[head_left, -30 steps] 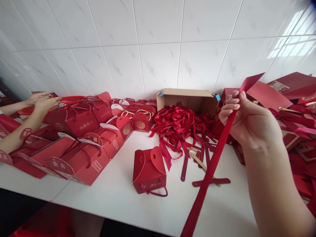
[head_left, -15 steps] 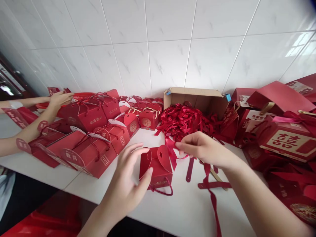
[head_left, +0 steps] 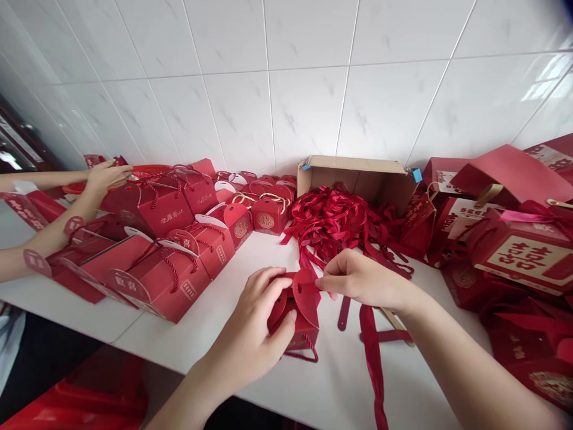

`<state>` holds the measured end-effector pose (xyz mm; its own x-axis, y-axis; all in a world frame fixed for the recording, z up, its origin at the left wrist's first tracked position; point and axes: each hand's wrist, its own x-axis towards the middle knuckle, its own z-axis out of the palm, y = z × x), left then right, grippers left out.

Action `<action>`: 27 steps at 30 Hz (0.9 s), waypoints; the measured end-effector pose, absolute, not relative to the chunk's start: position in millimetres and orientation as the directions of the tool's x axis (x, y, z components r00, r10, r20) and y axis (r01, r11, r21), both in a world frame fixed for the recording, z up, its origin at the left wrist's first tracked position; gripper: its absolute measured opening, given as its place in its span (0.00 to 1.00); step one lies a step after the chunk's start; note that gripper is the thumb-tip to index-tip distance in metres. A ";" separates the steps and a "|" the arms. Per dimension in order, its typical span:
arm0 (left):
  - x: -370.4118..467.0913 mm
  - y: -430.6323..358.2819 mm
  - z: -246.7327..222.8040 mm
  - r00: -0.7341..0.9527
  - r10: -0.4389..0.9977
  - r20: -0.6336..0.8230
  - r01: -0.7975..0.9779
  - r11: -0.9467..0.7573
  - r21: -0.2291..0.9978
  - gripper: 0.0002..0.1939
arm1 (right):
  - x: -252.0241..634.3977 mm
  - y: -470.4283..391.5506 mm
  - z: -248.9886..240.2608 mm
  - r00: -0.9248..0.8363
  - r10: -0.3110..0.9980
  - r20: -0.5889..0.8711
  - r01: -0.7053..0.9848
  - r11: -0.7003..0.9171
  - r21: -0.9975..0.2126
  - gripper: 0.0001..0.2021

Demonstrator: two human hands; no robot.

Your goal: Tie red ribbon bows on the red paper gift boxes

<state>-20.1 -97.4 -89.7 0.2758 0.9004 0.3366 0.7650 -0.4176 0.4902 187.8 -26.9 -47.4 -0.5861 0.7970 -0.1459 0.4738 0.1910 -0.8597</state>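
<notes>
A small red gift box [head_left: 293, 325] stands on the white table in front of me, its rounded flaps with holes raised and a twisted cord handle at its front. Around its left side and top curl the fingers of my left hand [head_left: 262, 319], thumb on the near face. My right hand [head_left: 353, 278] pinches a red ribbon at the box's right flap; the fingertips partly hide it. One length of this ribbon [head_left: 372, 358] hangs below the right hand toward the table's front edge. Behind the box lies a tangled heap of red ribbons [head_left: 333, 221].
A tipped cardboard box [head_left: 358, 162] backs the ribbon heap. Finished red boxes [head_left: 165, 280] crowd the left, and more boxes and bags [head_left: 521, 254] pile up at right. Flat strips [head_left: 344, 313] lie beside my box. Another person's hand [head_left: 107, 176] works at far left.
My left hand has moved right and closed on the box, which has shifted slightly right. My right hand has brought the ribbon against the box's flap.
</notes>
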 end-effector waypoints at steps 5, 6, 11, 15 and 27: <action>-17.4 -103.4 -85.6 0.285 0.903 0.322 0.764 -0.417 0.493 0.16 | 187.0 -28.7 -49.7 -0.611 0.775 -0.163 0.499 0.216 -0.839 0.14; -17.3 -104.1 -84.6 0.286 0.903 0.319 0.763 -0.417 0.494 0.17 | 187.1 -29.1 -49.8 -0.612 0.774 -0.160 0.496 0.219 -0.840 0.14; -16.3 -104.7 -80.9 0.310 0.898 0.311 0.753 -0.432 0.496 0.17 | 187.2 -30.0 -49.8 -0.618 0.770 -0.155 0.476 0.209 -0.854 0.14; -14.3 -101.0 -79.2 0.280 0.900 0.335 0.751 -0.422 0.507 0.15 | 184.7 -29.4 -50.0 -0.647 0.743 -0.172 0.477 0.219 -0.851 0.13; -11.1 -93.6 -74.1 0.159 0.925 0.346 0.702 -0.353 0.619 0.08 | 182.9 -34.6 -54.8 -0.596 0.803 -0.003 0.491 0.363 -0.792 0.12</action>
